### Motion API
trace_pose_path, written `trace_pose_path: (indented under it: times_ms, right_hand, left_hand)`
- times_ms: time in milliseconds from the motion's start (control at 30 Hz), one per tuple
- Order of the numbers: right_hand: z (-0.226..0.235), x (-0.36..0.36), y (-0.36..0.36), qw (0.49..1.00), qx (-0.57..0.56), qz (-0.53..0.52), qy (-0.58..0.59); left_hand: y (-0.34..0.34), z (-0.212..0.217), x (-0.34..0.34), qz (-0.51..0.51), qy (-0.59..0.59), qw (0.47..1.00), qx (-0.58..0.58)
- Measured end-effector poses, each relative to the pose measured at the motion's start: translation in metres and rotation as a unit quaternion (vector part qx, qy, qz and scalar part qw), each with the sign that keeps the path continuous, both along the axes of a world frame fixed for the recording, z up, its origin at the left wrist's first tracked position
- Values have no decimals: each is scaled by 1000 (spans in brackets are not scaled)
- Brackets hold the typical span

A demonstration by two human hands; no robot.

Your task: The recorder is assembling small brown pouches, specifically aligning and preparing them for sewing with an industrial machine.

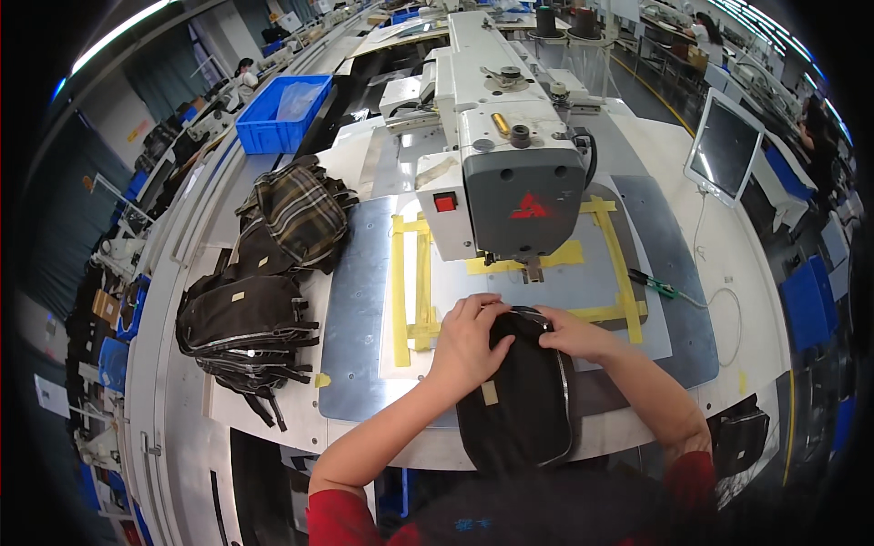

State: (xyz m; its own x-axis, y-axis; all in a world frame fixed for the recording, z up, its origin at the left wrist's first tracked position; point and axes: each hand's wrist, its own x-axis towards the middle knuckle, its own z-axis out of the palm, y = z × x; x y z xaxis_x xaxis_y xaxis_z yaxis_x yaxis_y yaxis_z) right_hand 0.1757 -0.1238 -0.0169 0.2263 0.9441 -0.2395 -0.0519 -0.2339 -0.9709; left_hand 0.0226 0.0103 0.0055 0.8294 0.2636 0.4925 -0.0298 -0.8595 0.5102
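Observation:
A black fabric bag (519, 396) with a small pale label and a light edging lies across the front edge of the sewing machine's table. My left hand (466, 346) grips its far left part, thumb and fingers bent over the cloth. On the far right corner, my right hand (581, 335) pinches the edge, its fingertips partly hidden. Just beyond both hands stands the head of a large white and grey industrial sewing machine (523, 205). Its presser foot (533, 271) is over a plate marked out with yellow tape (424, 282), apart from the bag.
Stacked black bag pieces (241, 314) and a plaid bag piece (296, 214) lie at left. Green-handled thread snips (655, 286) rest at right, near a white-framed screen (726, 146). A blue crate (282, 114) stands back left. Another black piece (742, 437) hangs by the right table edge.

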Motion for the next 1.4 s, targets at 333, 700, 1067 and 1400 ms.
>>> trace_pose_path:
  times_ms: [333, 700, 1067, 1400]
  right_hand:
    - [-4, 10, -2, 961, -35, -3, -275]
    - [5, 1, -11, 968, -57, -41, -239]
    - [0, 20, -11, 992, 23, -79, -95]
    - [-8, 11, 26, 956, 49, -207, -203]
  left_hand:
    - [10, -8, 29, -109, 40, 992, -39]
    - [18, -14, 25, -58, 54, 962, -263]
    - [36, -22, 29, -45, 143, 926, -345]
    - [45, -16, 45, -15, 81, 971, -223]
